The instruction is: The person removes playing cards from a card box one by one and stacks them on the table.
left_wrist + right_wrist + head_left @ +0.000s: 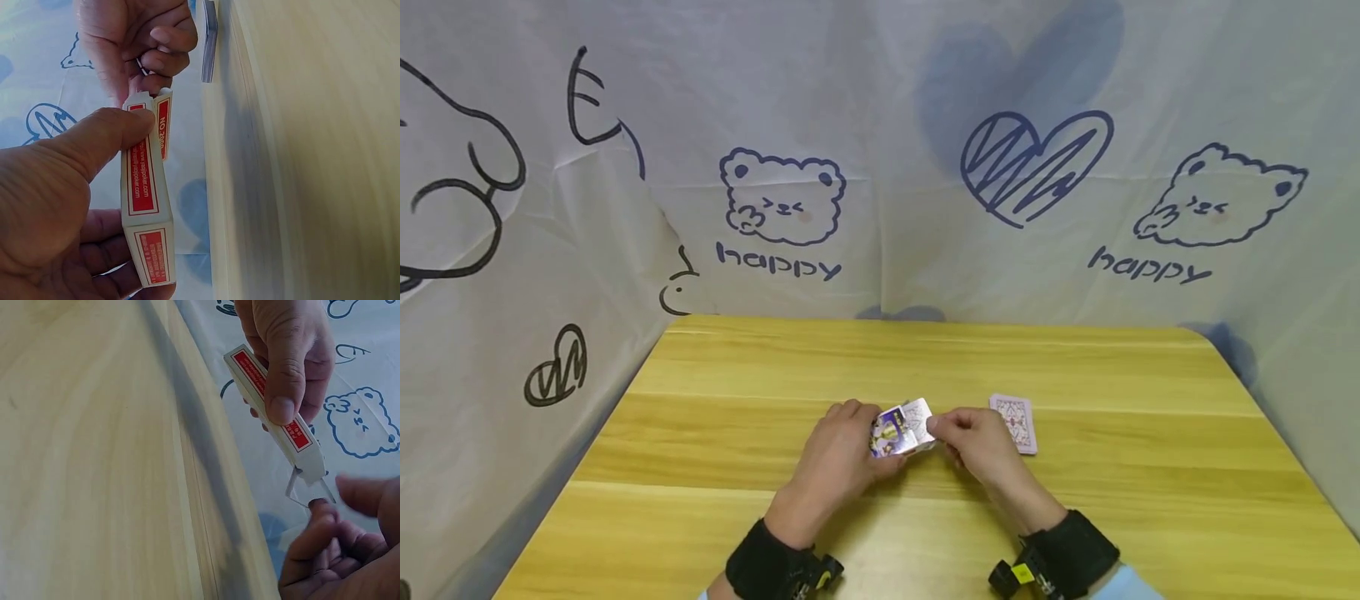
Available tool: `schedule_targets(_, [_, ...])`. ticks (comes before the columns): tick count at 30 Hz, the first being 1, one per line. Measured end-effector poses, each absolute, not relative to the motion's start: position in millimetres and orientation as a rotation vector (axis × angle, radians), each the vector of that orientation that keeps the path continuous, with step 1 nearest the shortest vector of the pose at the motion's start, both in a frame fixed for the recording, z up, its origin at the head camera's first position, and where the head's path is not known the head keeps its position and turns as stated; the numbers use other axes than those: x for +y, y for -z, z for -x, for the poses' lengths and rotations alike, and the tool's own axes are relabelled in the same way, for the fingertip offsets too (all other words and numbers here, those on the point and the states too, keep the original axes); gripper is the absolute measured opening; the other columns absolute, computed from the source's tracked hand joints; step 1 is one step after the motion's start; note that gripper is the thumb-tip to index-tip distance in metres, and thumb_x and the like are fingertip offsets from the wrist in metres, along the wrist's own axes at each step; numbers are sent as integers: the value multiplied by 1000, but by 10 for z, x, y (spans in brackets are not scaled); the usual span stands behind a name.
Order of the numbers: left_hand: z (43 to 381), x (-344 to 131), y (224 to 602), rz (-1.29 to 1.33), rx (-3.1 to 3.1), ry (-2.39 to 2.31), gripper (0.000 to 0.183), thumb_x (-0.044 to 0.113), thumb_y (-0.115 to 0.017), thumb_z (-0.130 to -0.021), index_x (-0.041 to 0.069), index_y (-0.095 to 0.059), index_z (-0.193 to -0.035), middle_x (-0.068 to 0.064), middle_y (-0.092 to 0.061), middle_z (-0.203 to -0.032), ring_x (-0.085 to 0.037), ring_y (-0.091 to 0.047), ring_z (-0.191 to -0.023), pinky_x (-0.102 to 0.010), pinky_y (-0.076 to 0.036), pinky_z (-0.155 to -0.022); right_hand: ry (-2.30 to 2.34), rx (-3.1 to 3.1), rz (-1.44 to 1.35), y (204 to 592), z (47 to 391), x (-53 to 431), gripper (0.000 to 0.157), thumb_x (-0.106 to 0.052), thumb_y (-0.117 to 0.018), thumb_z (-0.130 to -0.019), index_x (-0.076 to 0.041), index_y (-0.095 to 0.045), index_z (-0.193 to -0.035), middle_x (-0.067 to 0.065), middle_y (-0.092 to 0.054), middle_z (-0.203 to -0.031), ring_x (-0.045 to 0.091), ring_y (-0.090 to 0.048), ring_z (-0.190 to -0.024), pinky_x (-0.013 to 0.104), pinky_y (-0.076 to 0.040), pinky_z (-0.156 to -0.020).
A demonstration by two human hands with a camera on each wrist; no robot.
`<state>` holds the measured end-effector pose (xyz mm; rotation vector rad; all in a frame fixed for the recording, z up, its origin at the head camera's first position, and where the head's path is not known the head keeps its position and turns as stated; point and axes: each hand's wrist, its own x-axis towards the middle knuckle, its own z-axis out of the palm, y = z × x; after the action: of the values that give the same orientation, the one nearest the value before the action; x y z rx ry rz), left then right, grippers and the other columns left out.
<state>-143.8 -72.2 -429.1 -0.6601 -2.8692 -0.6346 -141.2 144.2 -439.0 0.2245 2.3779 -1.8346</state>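
My left hand (842,450) grips a playing-card box (889,433) over the table, its thumb along the narrow side. The box is white with red printed panels (145,181) and a purple picture on its face. From its opened end sticks out a whitish piece with a card-back pattern (917,414); whether this is a card or part of the box I cannot tell. At that end my right hand (985,446) has thumb and curled index finger about a box flap (328,489). Just beyond the right hand, a deck of cards (1015,423) lies back up on the table.
The wooden table (737,358) runs back to a white cloth (895,225) drawn with bears and hearts. Another cloth wall (550,450) hangs along the left side. Black straps with small cameras are on both wrists.
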Motion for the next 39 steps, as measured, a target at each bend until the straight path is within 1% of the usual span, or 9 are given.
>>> schedule_targets(3, [1446,-722,4279,649,-2855,644,69,43,-93,-78,-1,-68,-124,-11,-70,-110,-25,-62,-97,-39,-53,-84,1815,2369,-203,4360,1411,1452,21,-20,-78,-96,0,-76,-89,4,-60,-67,14,-50,-56,26,-43,-50])
schedule_targets(6, [1452,-715,4266,654,-2854,646,69,42,-94,-77,-2,-68,-124,-11,-69,-110,-24,-61,-96,-38,-53,-83,1821,2349,-207,4339,1411,1458,20,-19,-79,-95,0,-76,-91,6,-62,-69,14,-52,-57,27,-44,-51])
schedule_targets(13, [1450,-696,4251,632,-2897,660,72,44,-94,-77,-2,-67,-124,-10,-68,-108,-23,-60,-94,-37,-53,-82,1912,2311,-295,4346,1423,1461,16,-12,-77,-96,4,-77,-96,8,-66,-71,13,-55,-59,25,-47,-52])
schedule_targets(21, [1438,-679,4245,635,-2908,685,69,43,-94,-77,-1,-67,-121,-8,-67,-103,-20,-58,-90,-36,-52,-78,1958,2306,-372,4340,1410,1459,18,-12,-76,-97,5,-76,-103,13,-70,-82,16,-62,-66,26,-53,-55])
schedule_targets(25, [1428,-686,4245,625,-2911,677,69,44,-95,-76,-2,-68,-121,-7,-66,-101,-20,-58,-88,-36,-52,-78,2001,2335,-380,4302,1428,1532,21,-12,-75,-98,6,-75,-109,12,-72,-86,16,-64,-71,25,-54,-56])
schedule_targets(31, [1424,-701,4247,610,-2923,658,71,44,-95,-75,-2,-68,-122,-7,-65,-99,-18,-56,-86,-34,-51,-76,2028,2324,-426,4106,1563,1958,29,-15,-70,-103,7,-71,-121,-1,-66,-86,8,-57,-70,22,-51,-57])
schedule_targets(33, [1428,-705,4244,603,-2929,660,71,45,-94,-76,-1,-68,-123,-7,-66,-101,-19,-56,-87,-34,-51,-75,1955,2364,-396,4042,1629,2154,32,-17,-69,-104,8,-70,-123,-3,-63,-86,8,-56,-72,23,-50,-59])
schedule_targets(36, [1429,-711,4242,596,-2936,657,71,45,-94,-76,-1,-68,-123,-8,-66,-102,-19,-57,-88,-34,-51,-76,1753,2443,-305,3989,1729,2446,34,-21,-68,-104,7,-70,-123,-2,-59,-85,11,-53,-73,26,-49,-62])
schedule_targets(39, [1429,-716,4240,598,-2942,660,70,45,-94,-77,-1,-68,-123,-8,-66,-102,-20,-57,-88,-35,-51,-76,1574,2472,-202,3981,1828,2708,34,-21,-68,-104,8,-70,-121,0,-56,-82,14,-51,-72,28,-48,-63])
